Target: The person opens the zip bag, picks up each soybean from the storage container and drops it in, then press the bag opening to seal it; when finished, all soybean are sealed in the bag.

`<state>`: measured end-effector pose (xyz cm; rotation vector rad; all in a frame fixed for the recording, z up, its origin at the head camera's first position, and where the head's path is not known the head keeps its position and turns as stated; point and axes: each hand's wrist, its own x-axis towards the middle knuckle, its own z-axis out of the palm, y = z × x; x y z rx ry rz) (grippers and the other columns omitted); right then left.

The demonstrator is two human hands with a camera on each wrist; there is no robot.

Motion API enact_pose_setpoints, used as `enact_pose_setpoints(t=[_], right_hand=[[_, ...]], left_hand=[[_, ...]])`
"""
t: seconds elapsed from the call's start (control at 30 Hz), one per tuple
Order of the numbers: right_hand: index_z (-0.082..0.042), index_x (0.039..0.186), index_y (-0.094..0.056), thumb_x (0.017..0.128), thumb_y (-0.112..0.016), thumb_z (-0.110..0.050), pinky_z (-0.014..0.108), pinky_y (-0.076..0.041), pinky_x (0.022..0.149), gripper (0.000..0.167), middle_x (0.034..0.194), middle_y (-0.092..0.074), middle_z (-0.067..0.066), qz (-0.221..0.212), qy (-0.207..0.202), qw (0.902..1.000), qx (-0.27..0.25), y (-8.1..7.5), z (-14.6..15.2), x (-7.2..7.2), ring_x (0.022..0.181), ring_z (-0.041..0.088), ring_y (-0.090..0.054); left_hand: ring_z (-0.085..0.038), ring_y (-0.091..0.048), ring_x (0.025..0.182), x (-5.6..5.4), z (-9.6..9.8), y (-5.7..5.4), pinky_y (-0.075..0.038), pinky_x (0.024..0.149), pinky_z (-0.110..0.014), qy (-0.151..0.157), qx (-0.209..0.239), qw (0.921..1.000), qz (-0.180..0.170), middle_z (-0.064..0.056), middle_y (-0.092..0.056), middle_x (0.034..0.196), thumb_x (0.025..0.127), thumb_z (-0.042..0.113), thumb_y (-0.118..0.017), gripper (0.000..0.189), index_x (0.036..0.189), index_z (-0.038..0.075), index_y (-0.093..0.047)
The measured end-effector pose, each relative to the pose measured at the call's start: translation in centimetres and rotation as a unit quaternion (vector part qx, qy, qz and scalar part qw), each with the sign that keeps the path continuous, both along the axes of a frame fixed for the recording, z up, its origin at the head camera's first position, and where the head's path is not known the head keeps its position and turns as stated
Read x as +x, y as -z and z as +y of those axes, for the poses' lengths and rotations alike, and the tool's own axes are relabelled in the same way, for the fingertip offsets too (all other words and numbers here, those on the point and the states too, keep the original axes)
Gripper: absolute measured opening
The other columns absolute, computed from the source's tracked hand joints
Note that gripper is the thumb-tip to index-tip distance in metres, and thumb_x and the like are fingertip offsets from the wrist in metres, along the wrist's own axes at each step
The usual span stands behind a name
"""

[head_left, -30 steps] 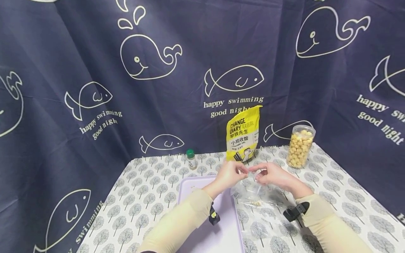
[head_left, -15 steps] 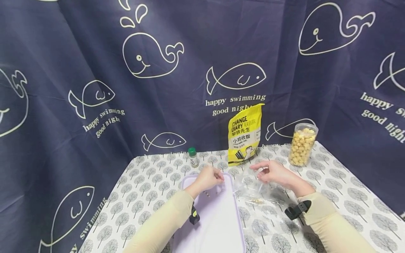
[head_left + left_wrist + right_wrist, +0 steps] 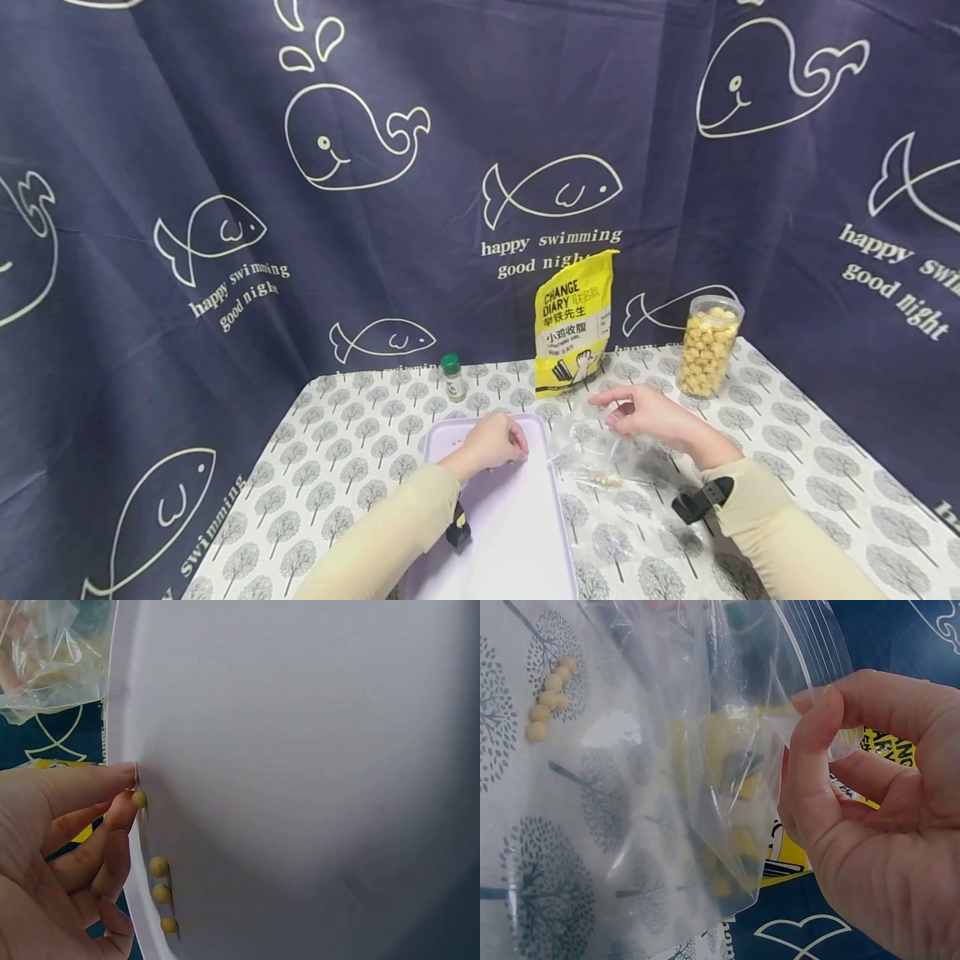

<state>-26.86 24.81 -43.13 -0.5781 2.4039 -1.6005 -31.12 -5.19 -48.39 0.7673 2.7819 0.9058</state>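
Over the far end of a lilac tray, my left hand pinches a small round yellow bean, like a soybean, between its fingertips. Along the tray's inner edge in the left wrist view lie three more such beans in a row. My right hand pinches the rim of a clear zip bag between thumb and index finger, keeping its mouth raised. Inside the bag, several pale beans sit together low down, against the tree-patterned cloth seen through the plastic.
A yellow snack pouch stands behind the bag. To its right is a clear jar of yellow puffed balls. A small green-capped bottle stands beyond the tray. The patterned tablecloth reaches back to a dark blue curtain.
My left hand has moved from the bag's mouth, left and down to over the tray. The right hand keeps its grip on the bag in the same place.
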Motion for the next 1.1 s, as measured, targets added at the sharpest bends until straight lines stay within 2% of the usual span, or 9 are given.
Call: enact_pose_setpoints(t=[0.1,0.27,0.4,0.57,0.67,0.77,0.87,0.97,1.1], right_hand=[[0.014,0.135,-0.055,0.079,-0.065,0.011,0.022,-0.050,0.062,0.057,0.097,-0.060,0.017,-0.005,0.003,1.0000,-0.001,0.0,0.1,-0.1,0.073,0.011,-0.055],[0.015,0.136,-0.053,0.080,-0.065,0.011,0.023,-0.051,0.062,0.058,0.103,-0.060,0.022,-0.011,0.004,0.9999,-0.003,-0.1,-0.1,-0.2,0.073,0.012,-0.055],[0.015,0.136,-0.053,0.081,-0.065,0.010,0.024,-0.051,0.062,0.056,0.110,-0.059,0.026,-0.010,0.002,0.9999,-0.003,-0.1,-0.1,-0.2,0.073,0.012,-0.056],[0.016,0.136,-0.052,0.083,-0.067,0.008,0.024,-0.051,0.062,0.055,0.110,-0.060,0.025,-0.001,0.000,1.0000,0.001,-0.2,-0.1,-0.4,0.072,0.012,-0.056],[0.016,0.136,-0.052,0.083,-0.067,0.008,0.024,-0.051,0.061,0.056,0.102,-0.063,0.022,-0.004,0.000,1.0000,-0.002,-0.2,-0.1,-0.4,0.071,0.013,-0.057],[0.015,0.136,-0.054,0.083,-0.067,0.007,0.025,-0.051,0.061,0.055,0.097,-0.066,0.018,0.003,-0.006,1.0000,0.000,-0.2,-0.1,-0.4,0.070,0.013,-0.056],[0.014,0.134,-0.056,0.084,-0.068,0.006,0.024,-0.051,0.061,0.052,0.100,-0.067,0.017,0.012,-0.007,0.9999,0.005,-0.1,-0.1,-0.4,0.068,0.012,-0.056],[0.014,0.134,-0.056,0.084,-0.068,0.006,0.025,-0.052,0.062,0.052,0.105,-0.065,0.022,0.010,-0.007,0.9999,0.002,-0.1,-0.1,-0.3,0.070,0.013,-0.057],[0.016,0.134,-0.054,0.082,-0.068,0.007,0.026,-0.054,0.064,0.054,0.113,-0.064,0.025,0.018,-0.002,0.9998,0.004,-0.3,0.2,0.0,0.073,0.014,-0.059]], left_hand=[[-0.006,-0.054,0.047,-0.2,0.1,-0.5,-0.049,0.047,-0.023,-0.004,0.017,0.9998,-0.002,0.012,-0.063,0.061,0.079,0.009,-0.085,0.015,0.074,0.018,-0.074],[-0.006,-0.060,0.066,-0.7,0.9,-2.6,-0.051,0.067,-0.024,-0.023,0.087,0.9958,0.016,0.013,-0.069,0.073,0.083,0.012,-0.083,0.010,0.080,0.018,-0.076],[-0.005,-0.062,0.073,-0.5,2.5,-4.7,-0.053,0.069,-0.025,-0.034,0.141,0.9889,0.033,0.013,-0.071,0.080,0.085,0.017,-0.084,0.006,0.086,0.020,-0.078],[-0.003,-0.061,0.074,0.5,4.9,-6.6,-0.051,0.070,-0.023,-0.004,0.165,0.9850,0.050,0.013,-0.073,0.084,0.084,0.019,-0.085,0.007,0.088,0.020,-0.080],[-0.003,-0.058,0.071,1.0,6.4,-6.7,-0.048,0.066,-0.022,0.013,0.157,0.9861,0.055,0.015,-0.071,0.082,0.082,0.017,-0.086,0.009,0.087,0.021,-0.080],[-0.002,-0.056,0.069,1.4,7.5,-6.2,-0.047,0.064,-0.021,0.020,0.146,0.9880,0.044,0.016,-0.071,0.080,0.081,0.016,-0.087,0.010,0.087,0.021,-0.080],[-0.001,-0.056,0.069,1.6,8.0,-5.7,-0.046,0.064,-0.020,0.023,0.142,0.9889,0.037,0.016,-0.072,0.080,0.080,0.015,-0.087,0.011,0.087,0.020,-0.080],[-0.002,-0.055,0.067,1.5,7.7,-5.3,-0.046,0.061,-0.021,0.014,0.153,0.9874,0.036,0.017,-0.071,0.082,0.082,0.016,-0.086,0.012,0.091,0.020,-0.080],[-0.005,-0.055,0.067,0.7,6.1,-5.7,-0.048,0.059,-0.022,0.006,0.168,0.9848,0.043,0.015,-0.070,0.088,0.087,0.020,-0.082,0.011,0.097,0.019,-0.079]])
